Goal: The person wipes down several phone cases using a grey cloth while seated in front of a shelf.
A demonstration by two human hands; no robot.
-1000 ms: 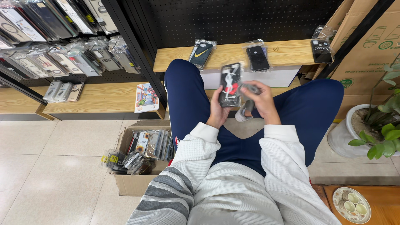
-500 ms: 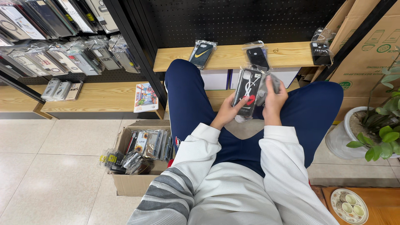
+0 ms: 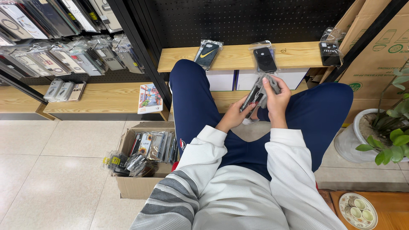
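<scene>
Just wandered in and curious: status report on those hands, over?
Left hand and right hand both grip one bagged phone case, tilted edge-on above the lap. Nothing between hands and shelf.

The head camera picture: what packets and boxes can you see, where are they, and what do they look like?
Bagged phone case: dark, in clear plastic, held by left hand and right hand.
Two bagged cases: dark, flat on the wooden shelf.
Another bagged case: black, at the shelf's right end.
Cardboard box: brown, on the floor, full of bagged cases.
Hanging packets: grey rows, left rack.
</scene>
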